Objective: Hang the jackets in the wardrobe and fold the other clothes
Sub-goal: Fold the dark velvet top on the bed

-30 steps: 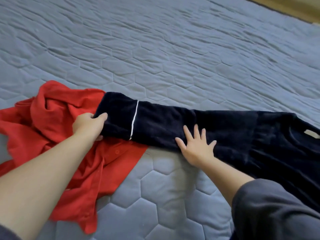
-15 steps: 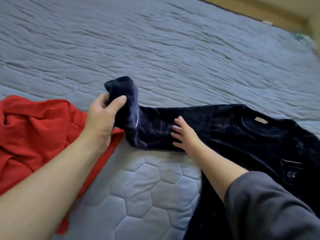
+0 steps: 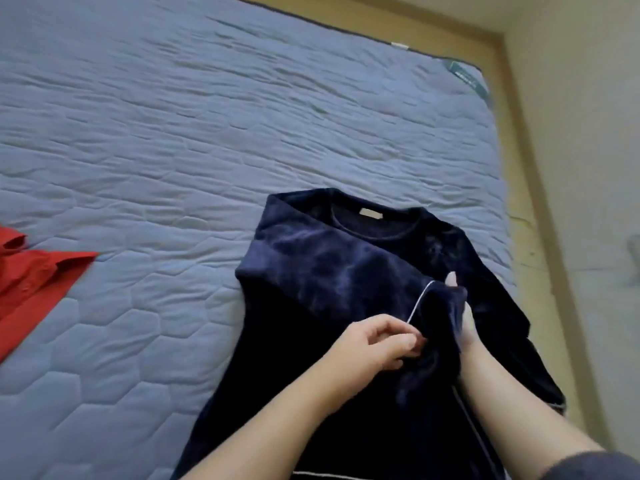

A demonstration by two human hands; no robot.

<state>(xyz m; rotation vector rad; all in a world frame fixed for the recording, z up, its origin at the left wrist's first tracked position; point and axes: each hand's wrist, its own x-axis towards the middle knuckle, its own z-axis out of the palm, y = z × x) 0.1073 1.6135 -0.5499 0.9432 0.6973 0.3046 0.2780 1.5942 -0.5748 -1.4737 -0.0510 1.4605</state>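
Top [image 3: 329, 271], one, left hand [image 3: 377, 344] pinching, right hand [image 3: 467, 330]

Velvet on quilted cloth
Your navy top [image 3: 329, 271] is plush velvet with a soft sheen — the mattress cover [image 3: 173, 133] matt, quilted fabric; the red garment [image 3: 34, 282] plain matt cloth.

No legible text; neck label [image 3: 370, 214] on navy top [image 3: 329, 265] perhaps blank; mattress tag [image 3: 467, 77] print too blurred.

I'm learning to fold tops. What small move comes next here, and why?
Probably lower the cuff flat onto the navy top and release: the sleeve already lies folded across the body, but the left hand pinches its cuff, bunched and raised over the right hand.
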